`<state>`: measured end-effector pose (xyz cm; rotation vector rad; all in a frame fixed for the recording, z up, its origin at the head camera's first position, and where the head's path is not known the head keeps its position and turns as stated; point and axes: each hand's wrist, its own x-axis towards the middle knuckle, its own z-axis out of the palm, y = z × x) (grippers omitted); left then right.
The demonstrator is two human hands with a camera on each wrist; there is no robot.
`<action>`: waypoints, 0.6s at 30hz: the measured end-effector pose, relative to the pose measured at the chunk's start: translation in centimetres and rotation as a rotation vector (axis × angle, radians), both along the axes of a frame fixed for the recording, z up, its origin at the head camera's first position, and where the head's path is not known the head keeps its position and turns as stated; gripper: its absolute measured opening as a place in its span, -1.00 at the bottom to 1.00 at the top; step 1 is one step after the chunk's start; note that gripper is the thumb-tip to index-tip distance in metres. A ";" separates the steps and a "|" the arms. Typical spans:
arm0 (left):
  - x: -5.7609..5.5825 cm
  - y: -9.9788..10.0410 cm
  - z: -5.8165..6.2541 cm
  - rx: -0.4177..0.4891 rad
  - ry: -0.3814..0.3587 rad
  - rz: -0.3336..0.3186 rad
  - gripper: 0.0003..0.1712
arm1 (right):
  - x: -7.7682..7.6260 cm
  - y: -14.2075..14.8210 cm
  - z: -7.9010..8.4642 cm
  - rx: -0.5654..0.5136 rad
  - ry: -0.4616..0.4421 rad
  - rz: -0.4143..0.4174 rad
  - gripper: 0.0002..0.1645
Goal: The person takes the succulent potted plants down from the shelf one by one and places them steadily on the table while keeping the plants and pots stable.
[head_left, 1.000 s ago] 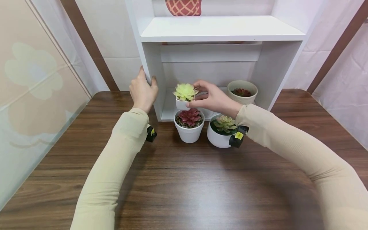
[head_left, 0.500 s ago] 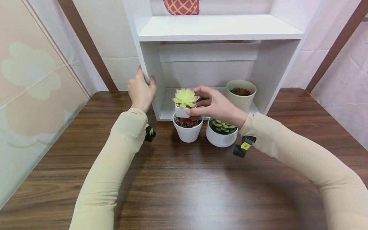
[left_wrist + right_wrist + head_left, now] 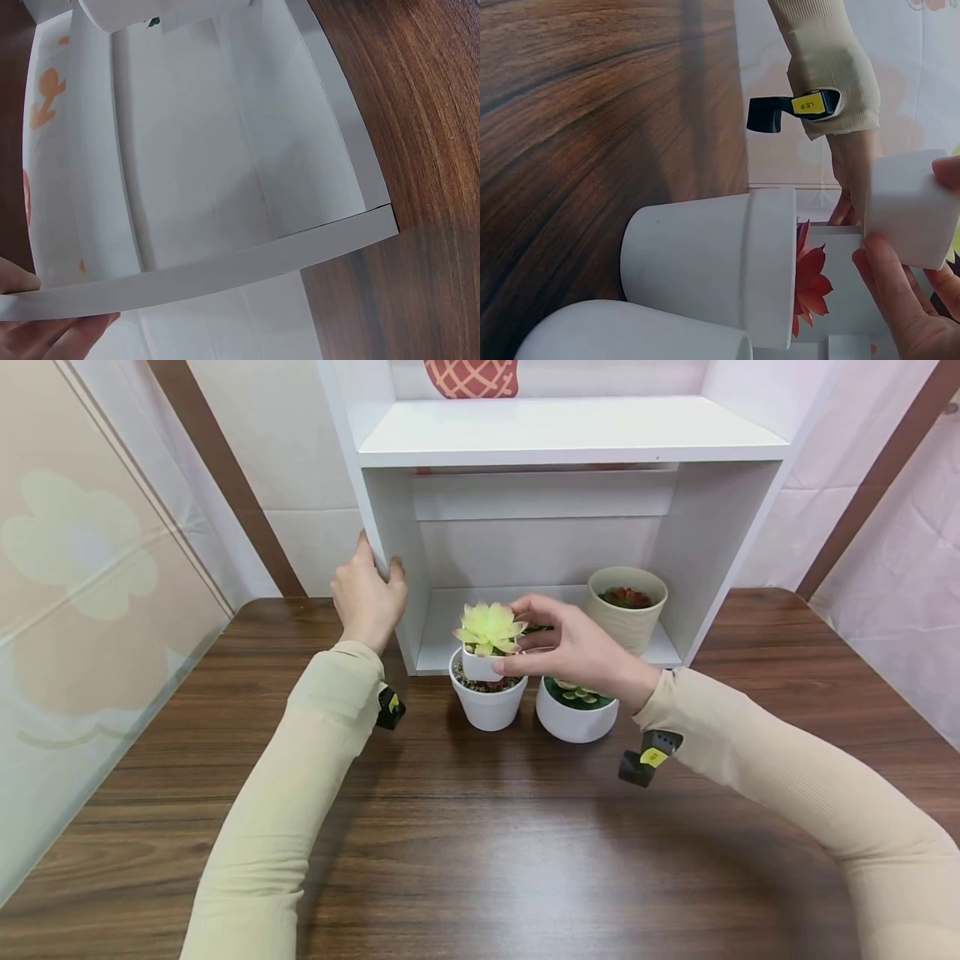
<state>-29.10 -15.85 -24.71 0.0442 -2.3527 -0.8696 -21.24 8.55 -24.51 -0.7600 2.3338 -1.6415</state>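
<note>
My right hand (image 3: pixel 581 647) holds a small white pot (image 3: pixel 906 210) with a yellow-green succulent (image 3: pixel 491 628), thumb on one side and fingers on the other. The pot is in the air, overlapping a white pot with a red succulent (image 3: pixel 811 282) in the head view. That larger white pot (image 3: pixel 491 710) stands on the table before the shelf. My left hand (image 3: pixel 370 600) grips the left side panel (image 3: pixel 225 271) of the white shelf, thumb inside and fingers outside. Right of the red succulent's pot stands a rounded white pot (image 3: pixel 576 724) with a green succulent, partly behind my right hand.
Inside the lower compartment, at right, sits a cream pot (image 3: pixel 628 614) with a dark red succulent. The middle shelf board (image 3: pixel 570 431) spans above the right hand. Brown wooden table (image 3: pixel 480 852) lies in front, and printed cloth hangs behind and at the left.
My right hand has lowered the small potted succulent and drawn it toward me, latterly slightly rightward. My left hand keeps its grip on the shelf panel.
</note>
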 end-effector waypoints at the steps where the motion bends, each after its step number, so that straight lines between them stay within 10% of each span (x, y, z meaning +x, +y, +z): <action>1: 0.0 0.0 0.0 0.000 0.000 -0.002 -0.52 | 0.1 0.1 0.0 0.000 0.000 0.001 -0.37; 18: 0.0 0.0 0.0 -0.004 0.004 0.003 -0.54 | 1.8 0.5 -1.4 0.002 0.018 0.047 -0.37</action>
